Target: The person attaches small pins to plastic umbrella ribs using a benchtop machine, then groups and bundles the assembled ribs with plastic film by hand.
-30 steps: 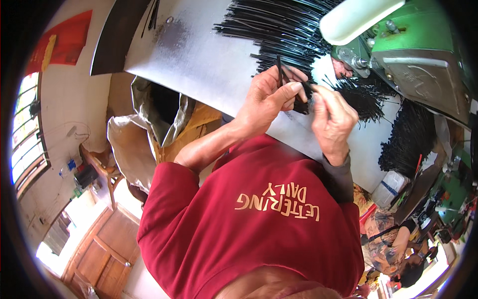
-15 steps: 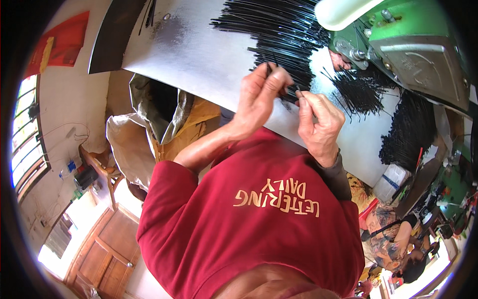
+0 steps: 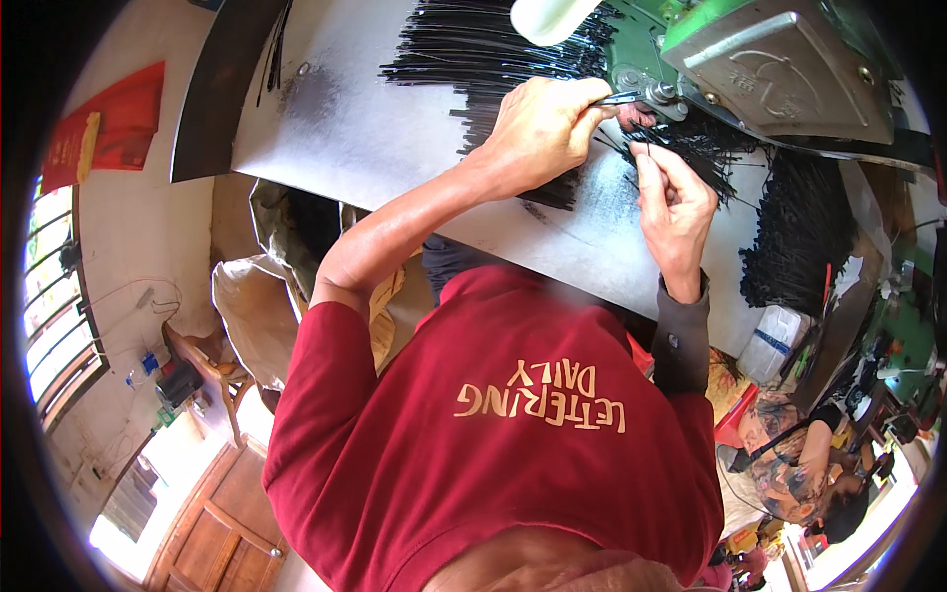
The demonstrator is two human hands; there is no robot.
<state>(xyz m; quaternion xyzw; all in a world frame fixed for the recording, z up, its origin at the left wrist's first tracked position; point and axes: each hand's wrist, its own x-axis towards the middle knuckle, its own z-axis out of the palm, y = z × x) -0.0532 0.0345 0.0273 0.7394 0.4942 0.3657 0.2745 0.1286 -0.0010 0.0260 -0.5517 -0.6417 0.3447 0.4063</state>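
Over the metal table, my left hand (image 3: 550, 130) pinches the end of a thin black strip (image 3: 619, 98) and holds it up to the metal head (image 3: 663, 97) of a green machine (image 3: 691, 39). My right hand (image 3: 679, 209) is closed, thumb against fingertips, at the near edge of a loose heap of black strips (image 3: 705, 148). What sits in its fingertips is too fine to make out. Beyond my left hand lies a wide layer of long black strips (image 3: 483, 44), side by side. Part of that layer is hidden under my left hand and wrist.
A grey metal cover (image 3: 789, 84) and a pale rounded part (image 3: 552, 18) overhang the table (image 3: 375, 128). Another dark pile of strips (image 3: 799, 227) lies at the right, near a white box (image 3: 774, 343). Open sacks (image 3: 261, 306) stand below the left edge. Another person (image 3: 799, 454) sits at lower right.
My left hand has moved right and away from me, from the strip layer to the machine head. My right hand has shifted slightly right, to the loose heap. The hands have drawn apart.
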